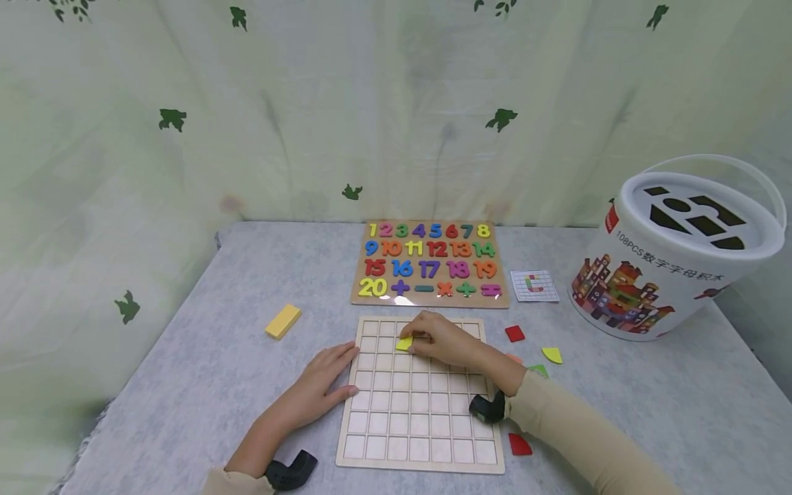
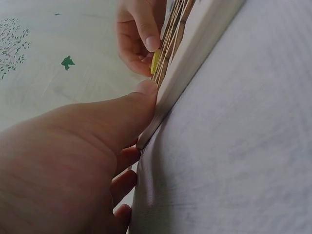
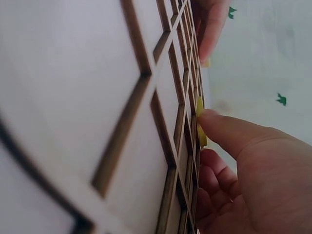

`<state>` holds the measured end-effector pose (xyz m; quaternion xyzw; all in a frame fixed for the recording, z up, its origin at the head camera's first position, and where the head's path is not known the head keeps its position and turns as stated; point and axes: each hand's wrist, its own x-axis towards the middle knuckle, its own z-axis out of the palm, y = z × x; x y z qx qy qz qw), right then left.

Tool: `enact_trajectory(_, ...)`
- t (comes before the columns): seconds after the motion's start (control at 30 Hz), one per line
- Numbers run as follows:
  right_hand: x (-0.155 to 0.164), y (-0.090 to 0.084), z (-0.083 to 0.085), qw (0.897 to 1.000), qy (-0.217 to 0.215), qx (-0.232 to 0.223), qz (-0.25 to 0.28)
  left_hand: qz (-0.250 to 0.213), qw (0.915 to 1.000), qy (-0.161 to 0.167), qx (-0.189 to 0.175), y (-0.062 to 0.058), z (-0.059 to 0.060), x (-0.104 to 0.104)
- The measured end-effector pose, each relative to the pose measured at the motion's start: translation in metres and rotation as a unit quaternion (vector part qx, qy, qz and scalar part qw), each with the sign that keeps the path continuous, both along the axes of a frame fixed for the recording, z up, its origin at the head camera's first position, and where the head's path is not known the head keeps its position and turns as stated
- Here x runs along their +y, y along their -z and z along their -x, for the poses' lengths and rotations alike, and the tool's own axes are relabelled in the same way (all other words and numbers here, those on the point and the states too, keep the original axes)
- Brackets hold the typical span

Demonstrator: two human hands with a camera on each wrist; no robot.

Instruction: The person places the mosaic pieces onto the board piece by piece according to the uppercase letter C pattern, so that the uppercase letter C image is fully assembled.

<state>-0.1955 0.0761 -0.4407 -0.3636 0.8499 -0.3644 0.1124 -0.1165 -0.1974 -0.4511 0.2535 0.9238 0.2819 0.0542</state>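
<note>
A pale wooden grid board (image 1: pixel 427 450) lies in front of me on the grey table. My left hand (image 1: pixel 339 375) rests flat beside the board's left edge, and its thumb (image 2: pixel 142 95) presses against that edge (image 2: pixel 195 48). My right hand (image 1: pixel 417 338) reaches over the board's upper rows and pinches a small yellow piece (image 1: pixel 405 342) against a cell. The right wrist view shows that yellow piece (image 3: pixel 201 127) under my thumb (image 3: pixel 226 129), low on the grid board (image 3: pixel 87 97). From the left wrist, the yellow piece (image 2: pixel 155 61) shows beneath the right hand's fingers (image 2: pixel 146 34).
A number puzzle board (image 1: pixel 429 263) lies behind the grid, with a small card (image 1: pixel 534 285) to its right. A white bucket (image 1: pixel 671 254) stands at the right. Loose pieces: yellow block (image 1: pixel 282 321), red square (image 1: pixel 514 333), yellow wedge (image 1: pixel 552 355), green piece (image 1: pixel 538 370), red piece (image 1: pixel 520 445).
</note>
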Motion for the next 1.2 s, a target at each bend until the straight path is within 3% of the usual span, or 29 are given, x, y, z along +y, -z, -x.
enact_trajectory(0.4, 0.000, -0.003, -0.002, 1.000, 0.001, -0.004, -0.010, -0.001, 1.0000, 0.000, 0.006, 0.000, -0.001, -0.001)
enact_trajectory(0.67, 0.014, -0.016, -0.007, 0.997, 0.026, -0.075, -0.004, 0.004, 1.0000, -0.003, 0.001, 0.000, -0.001, 0.000)
enact_trajectory(0.93, 0.050, -0.037, -0.019, 0.996, 0.081, -0.017, 0.016, 0.009, 0.9999, -0.006, -0.002, 0.000, 0.000, 0.001)
enact_trajectory(1.07, 0.076, -0.036, -0.024, 0.993, 0.118, 0.003, 0.023, 0.007, 1.0000, -0.001, 0.002, 0.001, 0.000, 0.000)
enact_trajectory(1.2, 0.103, -0.027, -0.027, 0.988, 0.152, -0.009, 0.019, 0.005, 1.0000, 0.003, 0.002, 0.001, 0.000, 0.000)
